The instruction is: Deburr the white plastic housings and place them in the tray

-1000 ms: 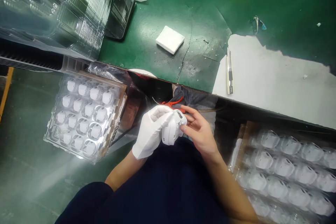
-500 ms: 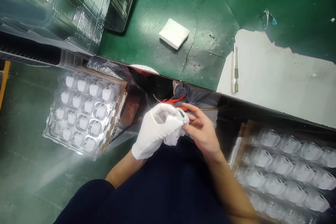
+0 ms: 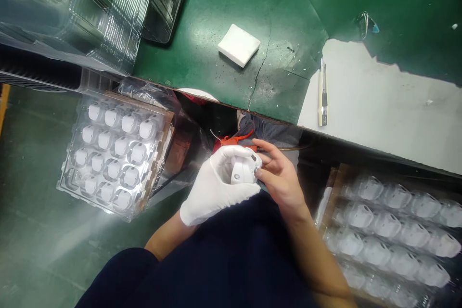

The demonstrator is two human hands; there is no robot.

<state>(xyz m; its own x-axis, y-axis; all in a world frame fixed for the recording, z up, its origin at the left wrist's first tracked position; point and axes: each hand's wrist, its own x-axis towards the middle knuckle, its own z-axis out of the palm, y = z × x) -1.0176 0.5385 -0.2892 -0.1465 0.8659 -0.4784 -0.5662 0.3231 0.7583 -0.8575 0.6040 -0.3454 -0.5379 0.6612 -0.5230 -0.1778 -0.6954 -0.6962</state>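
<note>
At the lower centre of the frame, a white-gloved left hand (image 3: 212, 190) cups a white plastic part (image 3: 242, 172), fingers curled over its top and thumb clasped beneath, the forearm angling up from lower left. The bare right hand (image 3: 283, 183) leans in from lower right, its thumb at the part's right edge and index finger extended above; whether it pinches cannot be told.

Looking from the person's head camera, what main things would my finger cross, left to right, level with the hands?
Clear plastic tray, white-gloved left hand around a white rounded plastic-looking piece, bare right hand, second clear plastic tray.
</note>
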